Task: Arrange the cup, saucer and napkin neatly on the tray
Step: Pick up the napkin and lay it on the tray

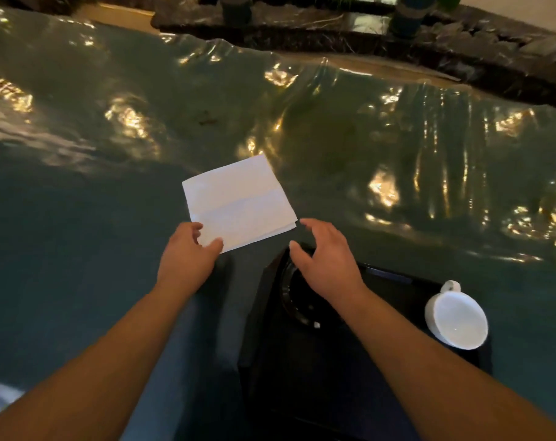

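Note:
A folded white napkin [240, 202] lies flat on the glossy dark green table cover, just beyond the tray. My left hand [187, 254] pinches its near left corner between thumb and fingers. My right hand [326, 261] hovers open beside the napkin's near right corner, above the black tray [302, 377] and not touching the paper. A black saucer [297, 310] rests at the tray's far left, partly hidden under my right wrist. A white cup [456, 318] lies tipped on its side at the tray's right edge, mouth facing me, handle pointing away.
The table cover [111, 154] is wrinkled shiny plastic with bright reflections. Beyond its far edge runs a dark stone border [333, 27] with two dark cylindrical pots. A pale object [0, 399] shows at the bottom left corner.

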A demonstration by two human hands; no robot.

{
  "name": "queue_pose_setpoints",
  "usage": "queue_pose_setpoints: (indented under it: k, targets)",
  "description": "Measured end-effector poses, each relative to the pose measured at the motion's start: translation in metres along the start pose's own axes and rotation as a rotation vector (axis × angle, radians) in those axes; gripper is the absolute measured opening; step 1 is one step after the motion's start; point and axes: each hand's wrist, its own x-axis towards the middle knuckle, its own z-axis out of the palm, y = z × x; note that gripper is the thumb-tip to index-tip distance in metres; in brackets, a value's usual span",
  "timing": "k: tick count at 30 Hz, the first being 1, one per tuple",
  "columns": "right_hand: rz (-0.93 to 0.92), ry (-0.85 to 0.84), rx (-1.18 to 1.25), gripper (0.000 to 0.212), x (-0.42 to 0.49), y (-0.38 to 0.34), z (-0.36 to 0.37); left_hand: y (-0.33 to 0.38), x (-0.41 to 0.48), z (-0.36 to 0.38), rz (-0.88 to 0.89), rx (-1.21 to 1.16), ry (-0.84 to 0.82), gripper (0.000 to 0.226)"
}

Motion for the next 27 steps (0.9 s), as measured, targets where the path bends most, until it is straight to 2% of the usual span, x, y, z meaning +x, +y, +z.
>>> queue_pose_setpoints:
  k: [2, 5, 8, 10, 12, 17, 20, 24, 27]
  targets:
    - [0.053, -0.042, 0.068, 0.053, 0.026, -0.011, 0.009, -0.006, 0.022, -0.012, -0.108, -0.128, 0.016, 0.054]
    - [0.183, -0.082, 0.209, 0.05, 0.061, -0.026, 0.015, -0.013, 0.05, -0.027, -0.271, -0.354, -0.002, 0.068]
    - [0.281, -0.087, 0.248, 0.051, 0.097, -0.034, 0.018, -0.012, 0.065, -0.034, -0.342, -0.606, -0.091, 0.027]
    - [0.323, -0.068, 0.245, 0.056, 0.117, -0.037, 0.019, -0.009, 0.072, -0.036, -0.4, -0.7, -0.116, 0.035]
    - [0.343, -0.061, 0.234, 0.057, 0.133, -0.041, 0.021, -0.009, 0.079, -0.04, -0.446, -0.739, -0.122, 0.048]
    - [0.424, -0.109, 0.303, 0.054, 0.159, -0.046, 0.025, -0.008, 0.092, -0.05, -0.502, -0.765, -0.196, 0.052]
    - [0.499, -0.124, 0.376, 0.043, 0.168, -0.048, 0.028, -0.007, 0.096, -0.051, -0.51, -0.736, -0.245, 0.047]
    - [0.558, -0.193, 0.423, 0.022, 0.162, -0.058, 0.03, 0.0, 0.097, -0.053, -0.523, -0.691, -0.293, 0.026]
    - [0.545, -0.231, 0.436, 0.026, 0.158, -0.06, 0.035, 0.002, 0.098, -0.049, -0.54, -0.63, -0.326, 0.026]
